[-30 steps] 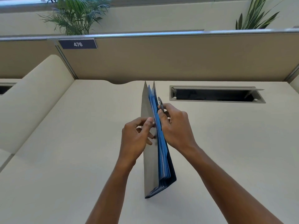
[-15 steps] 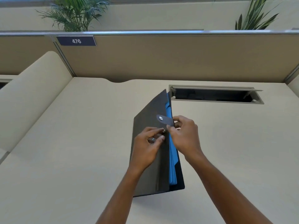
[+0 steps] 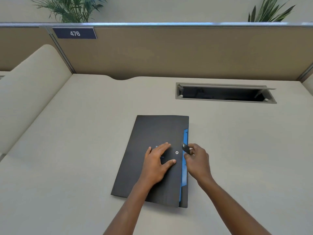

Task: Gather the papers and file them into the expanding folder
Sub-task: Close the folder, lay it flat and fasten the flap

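A dark grey expanding folder [image 3: 152,133] lies flat on the cream desk [image 3: 76,150], its blue inner pockets [image 3: 185,168] showing along the right edge. My left hand [image 3: 156,164] rests flat on the cover with fingers spread, just left of the metal snap stud [image 3: 177,152]. My right hand [image 3: 197,161] pinches the folder's dark closure strap [image 3: 186,148] at the right edge; the strap stands lifted, apart from the stud. No loose papers are in view.
A rectangular cable slot [image 3: 225,93] with its lid raised opens in the desk behind the folder. A tan partition [image 3: 169,51] with a "476" plate [image 3: 74,33] closes the back. A curved cream divider [image 3: 30,92] bounds the left side.
The folder went from upright on its edge to lying flat on the desk. My left hand moved onto the cover; my right hand kept the strap.
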Tool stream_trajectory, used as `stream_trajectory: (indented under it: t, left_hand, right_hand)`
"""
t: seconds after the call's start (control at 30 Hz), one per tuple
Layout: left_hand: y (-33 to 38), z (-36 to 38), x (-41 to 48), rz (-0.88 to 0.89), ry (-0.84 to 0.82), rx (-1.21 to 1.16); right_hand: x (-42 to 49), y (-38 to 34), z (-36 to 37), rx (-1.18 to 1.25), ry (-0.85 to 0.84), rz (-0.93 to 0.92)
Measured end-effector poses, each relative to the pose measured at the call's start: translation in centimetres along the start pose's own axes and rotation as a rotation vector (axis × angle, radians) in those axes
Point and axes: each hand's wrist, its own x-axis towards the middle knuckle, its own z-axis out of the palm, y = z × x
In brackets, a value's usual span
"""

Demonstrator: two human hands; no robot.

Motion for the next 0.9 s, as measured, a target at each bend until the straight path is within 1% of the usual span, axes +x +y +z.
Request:
stream_trajectory:
  t: [0.13, 0.37, 0.5, 0.57, 0.67, 0.7, 0.8, 0.9]
  left_hand:
    - [-0.7, 1.1, -0.1, 0.020, 0.010, 0.050]
    - [-1.2, 3.2, -0.2, 0.052, 0.051, 0.182]
    - [-1.2, 4.1, -0.1, 0.054, 0.071, 0.230]
    - [-1.2, 4.5, -0.2, 0.048, 0.083, 0.233]
    - [-1.1, 5.0, -0.4, 0.041, 0.097, 0.242]
    - [-1.0, 5.1, -0.5, 0.040, 0.101, 0.249]
    - [-1.0, 5.3, -0.7, 0.044, 0.113, 0.248]
    - [-1.1, 5.4, -0.7, 0.051, 0.113, 0.254]
  right_hand:
    - [0.4, 0.6, 0.3, -0.064, -0.037, -0.011]
    - [1.6, 1.5, -0.1, -0.149, -0.007, -0.049]
    - [1.9, 2.0, -0.8, -0.197, -0.018, -0.110]
    - [1.9, 2.2, -1.2, -0.275, -0.025, -0.154]
    - [1.8, 2.6, -1.7, -0.468, -0.040, -0.251]
    - [1.8, 2.7, -1.9, -0.486, -0.052, -0.277]
    - [1.9, 2.9, -2.3, -0.414, -0.105, -0.347]
    - [1.9, 2.8, -2.5, -0.238, -0.128, -0.383]
